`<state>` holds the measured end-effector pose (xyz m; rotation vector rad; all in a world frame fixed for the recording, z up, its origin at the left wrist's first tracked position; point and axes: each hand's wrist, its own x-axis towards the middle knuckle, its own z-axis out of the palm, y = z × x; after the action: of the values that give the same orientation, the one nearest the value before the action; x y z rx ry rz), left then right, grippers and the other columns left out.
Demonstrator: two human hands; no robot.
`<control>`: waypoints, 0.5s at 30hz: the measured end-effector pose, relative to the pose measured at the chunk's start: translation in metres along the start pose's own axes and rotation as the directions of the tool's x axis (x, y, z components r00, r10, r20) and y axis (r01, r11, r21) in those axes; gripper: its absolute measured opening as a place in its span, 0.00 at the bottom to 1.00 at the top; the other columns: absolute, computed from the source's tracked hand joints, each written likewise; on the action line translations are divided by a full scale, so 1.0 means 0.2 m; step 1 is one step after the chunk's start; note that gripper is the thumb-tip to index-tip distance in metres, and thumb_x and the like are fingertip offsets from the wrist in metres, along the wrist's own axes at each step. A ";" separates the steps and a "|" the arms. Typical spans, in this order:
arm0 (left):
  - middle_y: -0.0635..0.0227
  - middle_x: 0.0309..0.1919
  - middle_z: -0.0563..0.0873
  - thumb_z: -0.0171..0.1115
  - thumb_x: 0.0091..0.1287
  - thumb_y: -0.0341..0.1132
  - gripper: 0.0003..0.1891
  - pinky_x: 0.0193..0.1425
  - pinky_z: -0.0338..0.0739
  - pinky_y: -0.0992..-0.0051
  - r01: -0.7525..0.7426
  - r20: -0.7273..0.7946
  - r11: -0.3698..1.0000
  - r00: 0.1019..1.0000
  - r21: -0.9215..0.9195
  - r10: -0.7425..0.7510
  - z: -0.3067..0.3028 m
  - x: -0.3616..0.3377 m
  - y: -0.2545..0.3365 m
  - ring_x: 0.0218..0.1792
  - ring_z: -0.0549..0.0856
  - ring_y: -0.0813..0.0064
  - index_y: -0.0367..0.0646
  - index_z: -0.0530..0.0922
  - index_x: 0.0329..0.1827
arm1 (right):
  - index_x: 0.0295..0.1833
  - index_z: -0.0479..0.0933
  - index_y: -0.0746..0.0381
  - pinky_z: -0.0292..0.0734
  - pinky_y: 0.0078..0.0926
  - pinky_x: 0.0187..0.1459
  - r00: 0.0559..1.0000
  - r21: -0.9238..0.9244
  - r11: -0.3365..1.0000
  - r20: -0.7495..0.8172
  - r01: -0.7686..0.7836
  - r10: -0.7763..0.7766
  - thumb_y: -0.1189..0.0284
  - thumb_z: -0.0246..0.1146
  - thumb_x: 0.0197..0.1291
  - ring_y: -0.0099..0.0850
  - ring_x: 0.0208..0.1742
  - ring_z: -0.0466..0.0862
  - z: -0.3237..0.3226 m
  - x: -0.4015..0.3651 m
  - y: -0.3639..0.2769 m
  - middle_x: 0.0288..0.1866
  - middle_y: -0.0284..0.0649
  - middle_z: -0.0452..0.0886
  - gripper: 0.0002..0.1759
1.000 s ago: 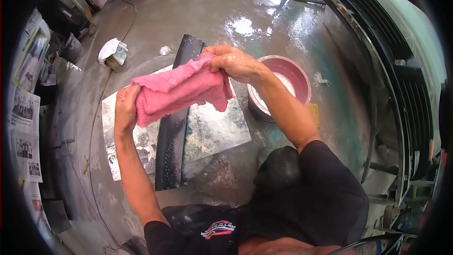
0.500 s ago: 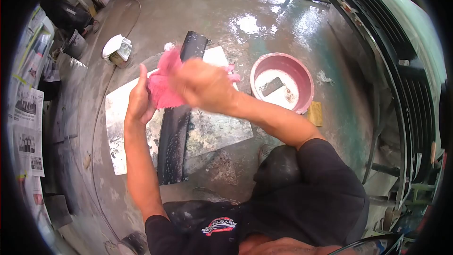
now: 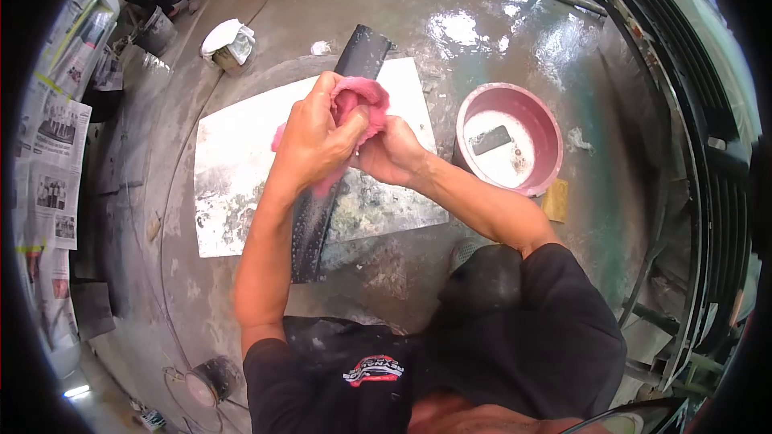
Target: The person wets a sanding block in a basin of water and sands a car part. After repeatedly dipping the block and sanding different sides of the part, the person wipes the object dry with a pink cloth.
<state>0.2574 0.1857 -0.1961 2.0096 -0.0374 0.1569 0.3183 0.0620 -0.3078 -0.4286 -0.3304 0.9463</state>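
A pink cloth (image 3: 371,96) is bunched between my two hands. My left hand (image 3: 312,141) is closed on it, with its thumb pressed into the folds. From the other side my right hand (image 3: 392,150) grips the same cloth, its fingers partly hidden behind it. Below the hands lies a long dark panel strip (image 3: 312,229), wet with droplets, its middle covered by my hands and the cloth. The strip rests across a pale, stained board (image 3: 241,124) on the floor.
Right of the board stands a reddish tub (image 3: 550,124) with whitish liquid and a dark block (image 3: 491,140). A yellow sponge (image 3: 555,201) lies beside it. A can with white cloth (image 3: 228,38) stands at the back left. A black slatted panel (image 3: 704,137) lines the right side.
The cloth was spread out between my hands and is now bunched. My right hand has moved right and lower, my left hand inward to the cloth. The camera view has shifted.
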 end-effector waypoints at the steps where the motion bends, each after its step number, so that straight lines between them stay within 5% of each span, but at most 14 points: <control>1: 0.60 0.51 0.87 0.63 0.71 0.32 0.16 0.56 0.80 0.72 -0.016 0.052 0.983 0.999 0.184 0.007 0.01 -0.01 0.03 0.51 0.86 0.73 0.35 0.79 0.59 | 0.75 0.67 0.61 0.72 0.42 0.71 1.000 0.011 1.000 -0.001 0.000 0.000 0.59 0.49 0.79 0.34 0.67 0.78 -0.03 0.01 0.00 0.65 0.40 0.77 0.26; 3: 0.58 0.48 0.88 0.66 0.70 0.35 0.19 0.54 0.81 0.71 -0.118 0.052 0.986 0.992 0.117 0.113 0.00 -0.04 0.01 0.48 0.88 0.70 0.36 0.79 0.61 | 0.74 0.67 0.61 0.69 0.44 0.75 0.976 0.187 0.982 0.218 -0.033 -0.009 0.55 0.48 0.78 0.38 0.68 0.77 -0.07 0.01 0.00 0.65 0.42 0.78 0.28; 4: 0.57 0.45 0.89 0.69 0.69 0.37 0.22 0.53 0.83 0.70 -0.224 0.046 0.974 0.974 0.042 0.223 -0.02 -0.05 -0.01 0.46 0.89 0.68 0.36 0.80 0.63 | 0.74 0.67 0.61 0.69 0.44 0.75 0.976 0.202 0.979 0.217 -0.022 -0.023 0.55 0.48 0.78 0.38 0.68 0.77 -0.04 -0.01 -0.01 0.65 0.42 0.78 0.28; 6: 0.49 0.58 0.86 0.66 0.73 0.41 0.21 0.64 0.78 0.69 -0.418 0.029 0.875 0.905 0.245 0.424 -0.17 -0.04 -0.05 0.56 0.87 0.66 0.30 0.83 0.57 | 0.71 0.69 0.62 0.70 0.45 0.74 0.998 0.335 0.940 -0.002 0.065 -0.068 0.51 0.46 0.78 0.40 0.70 0.76 0.03 -0.03 -0.07 0.66 0.44 0.78 0.30; 8: 0.46 0.62 0.84 0.62 0.75 0.43 0.23 0.69 0.74 0.66 -0.312 -0.369 0.939 0.898 -0.145 0.241 -0.25 -0.06 -0.15 0.63 0.83 0.62 0.27 0.82 0.56 | 0.71 0.69 0.62 0.70 0.46 0.74 0.993 0.284 0.952 -0.020 0.117 -0.116 0.47 0.45 0.77 0.44 0.70 0.76 0.08 -0.06 -0.15 0.69 0.47 0.75 0.33; 10: 0.41 0.64 0.81 0.64 0.72 0.54 0.35 0.72 0.72 0.62 0.122 -0.339 0.992 0.934 0.021 -0.108 -0.38 -0.10 -0.47 0.67 0.80 0.54 0.24 0.77 0.64 | 0.73 0.67 0.63 0.71 0.47 0.74 0.872 -0.126 0.864 0.033 0.488 -0.488 0.45 0.46 0.76 0.46 0.72 0.74 0.00 -0.06 -0.28 0.70 0.48 0.74 0.36; 12: 0.38 0.69 0.75 0.66 0.62 0.70 0.51 0.76 0.68 0.59 0.358 -0.222 0.646 0.932 0.674 -0.285 -0.26 -0.27 -0.64 0.70 0.76 0.47 0.25 0.73 0.68 | 0.79 0.58 0.63 0.63 0.51 0.79 0.777 0.507 0.848 0.467 0.158 -0.423 0.45 0.46 0.76 0.47 0.80 0.64 -0.12 -0.12 -0.46 0.77 0.52 0.65 0.39; 15: 0.31 0.72 0.68 0.75 0.50 0.71 0.64 0.78 0.65 0.57 0.337 -0.123 0.433 0.884 0.836 -0.452 -0.08 -0.45 -0.89 0.73 0.71 0.42 0.23 0.62 0.75 | 0.80 0.57 0.61 0.62 0.53 0.78 0.635 0.328 0.927 0.681 0.182 -0.365 0.45 0.49 0.74 0.46 0.79 0.65 -0.16 -0.21 -0.57 0.78 0.48 0.65 0.40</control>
<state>0.1829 0.2715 -0.3604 2.9481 0.5545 -0.3384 0.3907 -0.0375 -0.2835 0.2560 -0.9917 0.8004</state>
